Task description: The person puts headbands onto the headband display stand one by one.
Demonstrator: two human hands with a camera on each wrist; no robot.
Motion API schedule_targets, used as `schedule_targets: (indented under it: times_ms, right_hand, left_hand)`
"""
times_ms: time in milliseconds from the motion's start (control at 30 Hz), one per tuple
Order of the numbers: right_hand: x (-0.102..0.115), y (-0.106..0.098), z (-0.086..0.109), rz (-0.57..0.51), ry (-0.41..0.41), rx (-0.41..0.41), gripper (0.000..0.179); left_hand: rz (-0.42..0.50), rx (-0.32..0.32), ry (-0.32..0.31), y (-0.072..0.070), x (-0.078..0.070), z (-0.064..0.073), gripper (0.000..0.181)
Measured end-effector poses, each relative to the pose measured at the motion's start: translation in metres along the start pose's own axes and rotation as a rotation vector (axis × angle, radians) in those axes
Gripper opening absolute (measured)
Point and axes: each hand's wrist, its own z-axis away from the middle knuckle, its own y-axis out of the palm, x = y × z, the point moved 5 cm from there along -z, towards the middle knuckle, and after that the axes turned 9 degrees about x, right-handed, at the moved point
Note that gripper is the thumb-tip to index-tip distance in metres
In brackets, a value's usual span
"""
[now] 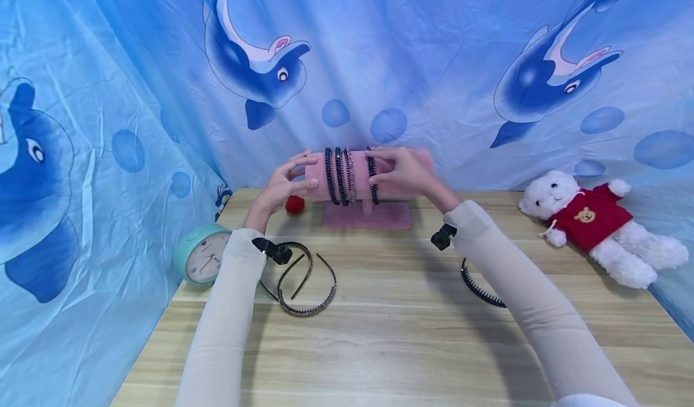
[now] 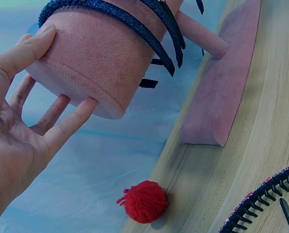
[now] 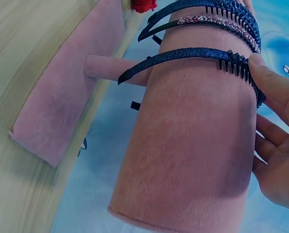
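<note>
A pink padded roll on a post and flat base carries several toothed headbands. My left hand holds the roll's left end, with its thumb on the padded side and other fingers at the end face. Toward the middle, my right hand grips a glittery dark blue headband; the thumb presses beside its teeth, while some fingers pass behind the roll. Left of it sit a pink-stoned headband and two dark blue headbands, one of them a glittery headband nearest my left hand.
More headbands lie on the wooden table, a stone-studded headband at left and a black toothed headband under my right forearm. A red yarn ball, a mint alarm clock and a white teddy bear stand around. Blue dolphin curtains enclose the table.
</note>
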Motion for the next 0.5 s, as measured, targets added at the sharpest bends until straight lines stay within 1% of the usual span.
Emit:
schedule_targets:
  times_ms: [167, 267, 367, 500]
  right_hand:
    - [0.006, 0.003, -0.005, -0.018, 0.01, 0.018, 0.068]
    - [0.009, 0.004, -0.008, -0.011, 0.027, 0.026, 0.068]
    - [0.012, 0.006, -0.011, 0.022, 0.045, 0.027, 0.069]
    - [0.014, 0.008, -0.014, 0.031, 0.048, 0.021, 0.069]
  left_hand:
    - [0.004, 0.001, -0.002, 0.001, -0.001, 0.001, 0.053]
    - [0.001, 0.001, 0.002, 0.001, -0.002, 0.002, 0.053]
    - [-0.004, 0.001, 0.005, 0.002, -0.003, 0.002, 0.053]
    - [-0.004, -0.001, 0.003, 0.002, -0.003, 0.002, 0.052]
